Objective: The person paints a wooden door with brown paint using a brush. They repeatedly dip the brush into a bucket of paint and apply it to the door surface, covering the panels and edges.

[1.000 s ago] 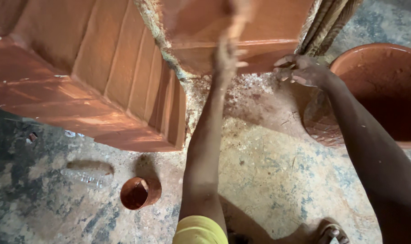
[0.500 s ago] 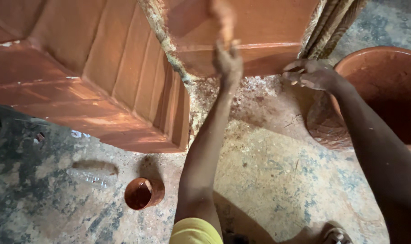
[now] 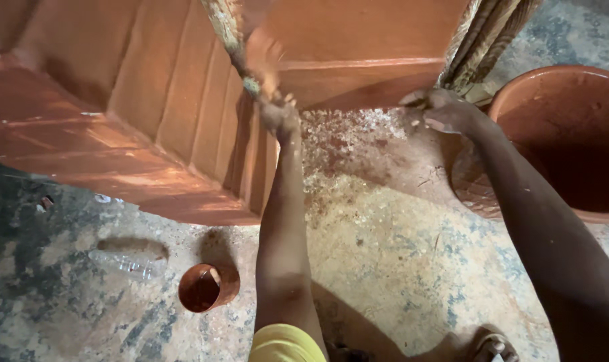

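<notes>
Since a second ago my left hand has slid toward nine o'clock along the clay-red wooden piece, fingers blurred, grip unclear; right hand stays loosely curled, empty.

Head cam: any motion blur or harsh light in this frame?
Head view: the left hand is smeared with motion blur against the orange wooden structure; the right hand by the large clay tub is sharper. Sunlight streaks the structure's lower boards; the small clay cup casts a soft shadow on the floor.
</notes>
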